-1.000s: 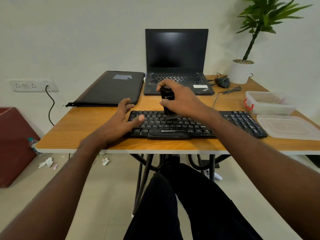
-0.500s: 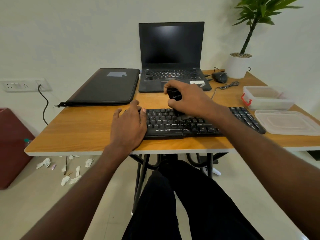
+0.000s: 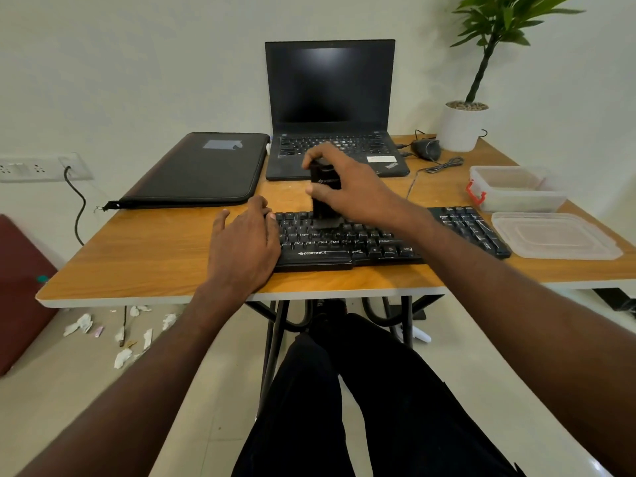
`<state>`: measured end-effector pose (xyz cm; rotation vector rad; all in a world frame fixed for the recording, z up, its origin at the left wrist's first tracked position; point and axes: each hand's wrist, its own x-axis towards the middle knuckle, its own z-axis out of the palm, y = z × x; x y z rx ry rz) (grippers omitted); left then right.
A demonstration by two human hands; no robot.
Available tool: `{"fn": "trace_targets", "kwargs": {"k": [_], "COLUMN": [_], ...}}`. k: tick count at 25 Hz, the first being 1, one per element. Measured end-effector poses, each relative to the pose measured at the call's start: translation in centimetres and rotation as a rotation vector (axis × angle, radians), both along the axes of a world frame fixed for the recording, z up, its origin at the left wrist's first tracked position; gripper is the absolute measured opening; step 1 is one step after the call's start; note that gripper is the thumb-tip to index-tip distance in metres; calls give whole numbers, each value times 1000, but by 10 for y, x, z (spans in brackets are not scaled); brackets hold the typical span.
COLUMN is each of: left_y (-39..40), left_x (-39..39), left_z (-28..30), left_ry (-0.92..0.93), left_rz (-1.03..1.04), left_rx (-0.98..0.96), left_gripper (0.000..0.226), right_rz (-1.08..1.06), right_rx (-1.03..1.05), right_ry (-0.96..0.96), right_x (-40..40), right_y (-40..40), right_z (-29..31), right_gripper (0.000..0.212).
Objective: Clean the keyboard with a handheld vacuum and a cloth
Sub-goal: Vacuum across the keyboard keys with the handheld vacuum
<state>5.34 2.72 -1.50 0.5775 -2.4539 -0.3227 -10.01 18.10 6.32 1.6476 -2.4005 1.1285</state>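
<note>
Vacuum [image 3: 322, 194] upright, nozzle down on keyboard [image 3: 361, 241].

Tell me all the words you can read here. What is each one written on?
"ZEBRONICS": front edge of the black keyboard.
"ThinkPad", small and tilted, only roughly readable: palm rest of the laptop.
Blurred light mark, unreadable: handheld vacuum gripped by the right hand.
Keyboard key letters: mostly too small.
White laptop sticker: unreadable.
</note>
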Motion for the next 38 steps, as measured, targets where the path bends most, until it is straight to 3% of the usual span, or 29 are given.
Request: {"fn": "trace_targets", "kwargs": {"k": [2,6,8,11,13,17,23,26,32,36,38], "left_y": [0,2,3,10,32,63,60,61,62,64,64], "left_x": [1,2,2,-3,-15,-32,-31,-30,-30,-29,-29], "left_z": [2,2,3,6,8,-4,-7,-6,-6,-5,-5], "left_ry": [-8,-10,-18,-10,40,16,-21,-13,-7,6,10], "left_rz": [4,10,18,50,13,-93,-52,-49,-34,-32,-31], "left_rx": [3,2,2,23,22,-23,-70,-73,-63,-69,-63], "left_gripper": [35,34,34,42,44,45,39,38,38,37,37], "right_rz": [19,-253,-197,-14,29,93,-229,-119,-131,-157,-105], "right_rx": [38,297,170,-48,-77,-36,83,-81,180,-29,6], "right_ry": [-9,230,216,-78,-154,-167,76,-9,3,-3,-51], "right_x": [-1,-15,-10,-1,-1,-17,-44,-32,-45,-36,-35], "right_y": [7,18,20,26,34,55,84,74,89,88,88], "right_z": [0,14,9,-1,-2,-4,2,-4,8,-5,-4], "right_gripper": [36,41,40,34,32,32,36,36,35,34,34]}}
